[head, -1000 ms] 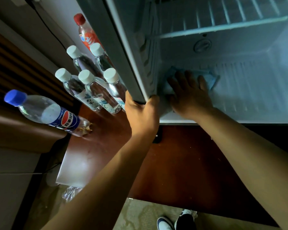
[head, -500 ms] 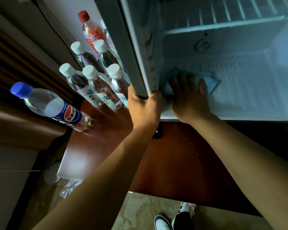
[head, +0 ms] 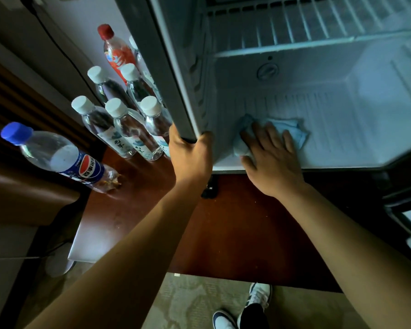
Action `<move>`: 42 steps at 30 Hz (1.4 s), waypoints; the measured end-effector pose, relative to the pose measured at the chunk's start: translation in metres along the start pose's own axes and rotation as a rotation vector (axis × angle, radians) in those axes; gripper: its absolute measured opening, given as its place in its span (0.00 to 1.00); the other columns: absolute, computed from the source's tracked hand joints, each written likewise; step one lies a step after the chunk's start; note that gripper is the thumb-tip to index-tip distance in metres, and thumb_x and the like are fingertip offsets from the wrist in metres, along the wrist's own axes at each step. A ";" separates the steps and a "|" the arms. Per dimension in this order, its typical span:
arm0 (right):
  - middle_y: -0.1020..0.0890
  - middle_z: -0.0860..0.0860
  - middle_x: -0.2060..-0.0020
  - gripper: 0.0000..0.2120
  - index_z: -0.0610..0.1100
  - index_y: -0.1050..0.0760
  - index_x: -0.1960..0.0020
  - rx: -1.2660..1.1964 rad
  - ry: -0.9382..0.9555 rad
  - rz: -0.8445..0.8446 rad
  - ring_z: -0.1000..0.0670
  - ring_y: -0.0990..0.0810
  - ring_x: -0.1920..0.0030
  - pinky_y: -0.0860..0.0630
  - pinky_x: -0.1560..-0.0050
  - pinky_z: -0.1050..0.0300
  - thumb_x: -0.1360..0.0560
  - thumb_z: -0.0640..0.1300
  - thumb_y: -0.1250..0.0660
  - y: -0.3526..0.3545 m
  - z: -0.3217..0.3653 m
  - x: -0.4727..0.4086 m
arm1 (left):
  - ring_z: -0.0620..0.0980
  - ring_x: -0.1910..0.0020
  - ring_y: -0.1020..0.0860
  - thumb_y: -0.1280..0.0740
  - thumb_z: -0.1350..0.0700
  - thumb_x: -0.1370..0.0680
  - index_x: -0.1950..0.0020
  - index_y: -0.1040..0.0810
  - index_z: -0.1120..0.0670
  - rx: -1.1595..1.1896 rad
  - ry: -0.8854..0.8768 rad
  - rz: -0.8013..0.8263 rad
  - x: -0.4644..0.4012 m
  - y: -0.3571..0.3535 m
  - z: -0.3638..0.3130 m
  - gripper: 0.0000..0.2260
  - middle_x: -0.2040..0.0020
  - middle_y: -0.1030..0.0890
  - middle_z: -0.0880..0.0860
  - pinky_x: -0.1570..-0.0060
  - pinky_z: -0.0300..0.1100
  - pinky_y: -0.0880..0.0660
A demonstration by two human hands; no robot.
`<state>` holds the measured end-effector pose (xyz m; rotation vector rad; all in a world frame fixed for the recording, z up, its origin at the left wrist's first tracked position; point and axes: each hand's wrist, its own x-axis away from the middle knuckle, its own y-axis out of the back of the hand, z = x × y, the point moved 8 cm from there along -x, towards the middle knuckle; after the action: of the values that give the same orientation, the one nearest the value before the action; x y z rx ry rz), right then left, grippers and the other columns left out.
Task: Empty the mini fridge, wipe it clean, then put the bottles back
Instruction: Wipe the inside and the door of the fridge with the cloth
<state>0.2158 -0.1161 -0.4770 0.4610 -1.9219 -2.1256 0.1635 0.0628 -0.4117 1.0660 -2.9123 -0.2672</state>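
The mini fridge [head: 342, 129] stands open, its inside bare of bottles. A light blue cloth [head: 292, 129] lies on its ribbed floor near the front left corner. My right hand [head: 271, 157] presses flat on the cloth with spread fingers. My left hand [head: 190, 157] grips the front edge of the fridge's left wall [head: 166, 74]. Left of the fridge, several clear white-capped water bottles [head: 128, 131] stand on the wooden top, a red-capped orange soda bottle [head: 116, 53] behind them. A blue-capped Pepsi-labelled bottle [head: 62, 160] stands further left.
A wire shelf [head: 294, 27] sits across the upper part of the fridge, with a round dial [head: 267, 71] on the back wall. The reddish wooden cabinet top [head: 223, 233] stretches in front. A black cable [head: 57, 48] runs down the wall. My shoes [head: 242, 312] are on the floor.
My right hand has slid the cloth a little to the right along the fridge floor. My left hand keeps its grip on the fridge's left wall.
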 end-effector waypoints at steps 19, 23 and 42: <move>0.43 0.46 0.22 0.29 0.56 0.44 0.23 -0.073 -0.038 -0.061 0.41 0.48 0.22 0.52 0.27 0.34 0.23 0.57 0.46 0.000 0.030 0.010 | 0.46 0.60 0.22 0.33 0.59 0.36 0.52 0.24 0.54 0.073 0.004 0.028 -0.001 -0.004 -0.002 0.13 0.58 0.19 0.57 0.61 0.44 0.21; 0.42 0.47 0.22 0.28 0.56 0.43 0.24 -0.067 -0.011 -0.070 0.42 0.48 0.23 0.52 0.26 0.36 0.23 0.57 0.46 0.000 0.027 0.015 | 0.53 0.56 0.19 0.32 0.60 0.36 0.55 0.25 0.49 0.063 0.031 0.012 -0.002 -0.001 0.000 0.12 0.59 0.18 0.52 0.54 0.56 0.20; 0.42 0.52 0.22 0.31 0.57 0.44 0.23 -0.100 0.136 -0.012 0.45 0.49 0.22 0.55 0.25 0.38 0.24 0.59 0.46 0.003 -0.010 0.024 | 0.60 0.25 0.38 0.35 0.66 0.30 0.27 0.33 0.60 -0.642 -0.373 0.222 0.113 -0.037 0.049 0.30 0.22 0.44 0.63 0.32 0.29 0.40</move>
<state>0.1978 -0.1347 -0.4769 0.5821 -1.7354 -2.1272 0.0963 -0.0302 -0.4698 0.6309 -2.8344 -1.3973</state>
